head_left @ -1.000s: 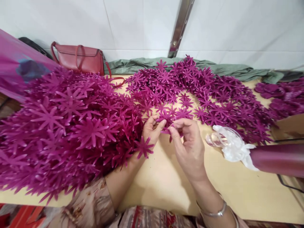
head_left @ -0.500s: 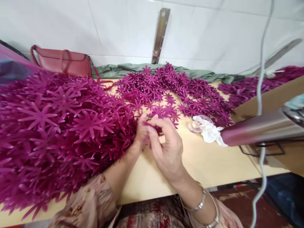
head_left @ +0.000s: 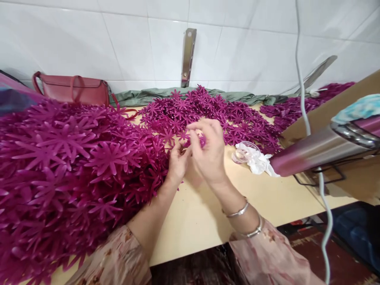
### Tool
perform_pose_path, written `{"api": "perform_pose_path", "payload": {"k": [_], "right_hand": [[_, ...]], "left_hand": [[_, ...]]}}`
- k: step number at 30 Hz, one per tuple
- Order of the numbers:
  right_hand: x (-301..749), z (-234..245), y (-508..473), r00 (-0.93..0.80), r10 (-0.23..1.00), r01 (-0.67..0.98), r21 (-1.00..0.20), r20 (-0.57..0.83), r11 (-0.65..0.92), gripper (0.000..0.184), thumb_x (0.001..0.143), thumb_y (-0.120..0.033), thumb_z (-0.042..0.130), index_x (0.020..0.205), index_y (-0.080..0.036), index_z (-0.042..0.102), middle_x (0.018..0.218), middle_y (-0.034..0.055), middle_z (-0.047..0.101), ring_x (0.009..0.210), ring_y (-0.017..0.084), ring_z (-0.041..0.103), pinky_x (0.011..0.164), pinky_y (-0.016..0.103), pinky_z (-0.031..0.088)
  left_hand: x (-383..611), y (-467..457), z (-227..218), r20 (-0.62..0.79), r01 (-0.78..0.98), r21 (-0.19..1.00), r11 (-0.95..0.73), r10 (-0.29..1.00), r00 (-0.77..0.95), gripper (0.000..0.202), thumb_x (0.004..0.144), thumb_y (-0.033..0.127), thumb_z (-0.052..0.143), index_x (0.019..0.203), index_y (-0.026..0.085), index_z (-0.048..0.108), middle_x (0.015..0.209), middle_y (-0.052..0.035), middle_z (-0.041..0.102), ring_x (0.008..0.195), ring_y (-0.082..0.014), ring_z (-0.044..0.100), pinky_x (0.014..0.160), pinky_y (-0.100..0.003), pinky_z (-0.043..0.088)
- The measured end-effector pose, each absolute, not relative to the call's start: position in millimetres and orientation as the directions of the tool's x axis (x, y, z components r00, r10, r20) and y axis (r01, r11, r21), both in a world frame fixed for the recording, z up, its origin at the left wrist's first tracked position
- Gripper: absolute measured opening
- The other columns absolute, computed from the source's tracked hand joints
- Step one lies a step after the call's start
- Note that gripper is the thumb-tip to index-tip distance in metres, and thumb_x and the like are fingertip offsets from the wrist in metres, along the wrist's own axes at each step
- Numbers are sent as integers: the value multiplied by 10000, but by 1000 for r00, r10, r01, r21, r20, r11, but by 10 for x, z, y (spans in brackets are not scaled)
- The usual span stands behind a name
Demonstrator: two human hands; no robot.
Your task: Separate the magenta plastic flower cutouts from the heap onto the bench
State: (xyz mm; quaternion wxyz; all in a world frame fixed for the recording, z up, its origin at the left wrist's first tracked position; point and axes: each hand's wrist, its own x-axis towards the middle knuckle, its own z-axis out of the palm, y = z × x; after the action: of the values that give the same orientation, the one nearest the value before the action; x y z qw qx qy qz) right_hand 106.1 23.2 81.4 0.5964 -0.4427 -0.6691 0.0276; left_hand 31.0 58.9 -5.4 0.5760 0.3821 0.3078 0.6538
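Note:
My left hand [head_left: 177, 162] rests on the wooden table [head_left: 202, 213] at the edge of a big heap of magenta star-shaped flower pieces [head_left: 68, 158]; its fingers are curled and pinched against my right hand. My right hand [head_left: 208, 152] is lifted above it with fingertips pinched on a small magenta flower piece [head_left: 202, 141], partly hidden by the fingers. A second spread of loose flower pieces [head_left: 213, 113] lies just beyond both hands.
A clear cup with white wrapping [head_left: 252, 156] lies right of my hands. A maroon metal cylinder [head_left: 320, 152] juts in from the right beside a cardboard box [head_left: 329, 113] and a hanging grey cable [head_left: 305, 118]. A red handbag [head_left: 74, 89] and green cloth [head_left: 142, 95] sit by the tiled wall.
My right hand has risen from table level and now holds its pinch higher. The view has swung right, showing more of the cylinder, box and cable.

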Motion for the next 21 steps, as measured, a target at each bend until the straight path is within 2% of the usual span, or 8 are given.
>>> {"api": "perform_pose_path", "payload": {"k": [2, 5, 10, 15, 18, 21], "right_hand": [[1346, 591, 375, 125, 664, 563, -604, 737, 564, 66, 925, -207, 669, 966, -245, 704, 1016, 64, 674, 1050, 256, 613, 1022, 499, 491], [1549, 292, 543, 63, 782, 519, -690, 620, 505, 78, 886, -234, 703, 963, -228, 719, 1002, 56, 699, 1025, 243, 620, 1001, 467, 485], [1557, 38, 603, 117, 863, 302, -846, 491, 440, 83, 892, -305, 708, 882, -223, 718, 918, 28, 679, 894, 195, 625, 821, 346, 528], [1577, 69, 587, 185, 886, 77, -905, 426, 419, 164, 848, -370, 762, 860, -222, 690, 999, 33, 701, 851, 167, 636, 760, 308, 534], [1625, 88, 619, 238, 897, -83, -912, 374, 402, 228, 837, -394, 769, 858, -228, 615, 870, -8, 669, 771, 144, 611, 723, 283, 521], [1669, 59, 666, 288, 900, -166, -909, 326, 383, 259, 821, -376, 776, 889, -238, 567, 765, -57, 589, 693, 118, 559, 691, 255, 496]], "left_hand": [[304, 612, -66, 167, -521, 838, -160, 985, -35, 427, 725, 423, 902, 1041, 205, 718, 994, -17, 769, 916, -158, 717, 929, -311, 575], [291, 632, -91, 189, -519, 836, -175, 982, -26, 420, 741, 398, 890, 1070, 197, 724, 1070, -41, 776, 987, -168, 716, 966, -312, 558], [291, 644, -136, 181, -469, 868, -166, 983, -12, 393, 754, 374, 882, 1052, 181, 711, 1023, -38, 773, 928, -149, 710, 919, -282, 548], [296, 624, -127, 184, -454, 875, -168, 983, -11, 342, 790, 397, 864, 995, 183, 693, 985, -24, 760, 929, -148, 705, 952, -296, 543], [298, 603, -106, 168, -487, 860, -154, 986, -17, 354, 794, 425, 864, 973, 195, 663, 951, -10, 752, 909, -148, 712, 960, -314, 555], [299, 585, -97, 163, -499, 852, -159, 986, -35, 377, 808, 444, 852, 1009, 219, 627, 916, 5, 739, 846, -145, 718, 900, -313, 583]]}}
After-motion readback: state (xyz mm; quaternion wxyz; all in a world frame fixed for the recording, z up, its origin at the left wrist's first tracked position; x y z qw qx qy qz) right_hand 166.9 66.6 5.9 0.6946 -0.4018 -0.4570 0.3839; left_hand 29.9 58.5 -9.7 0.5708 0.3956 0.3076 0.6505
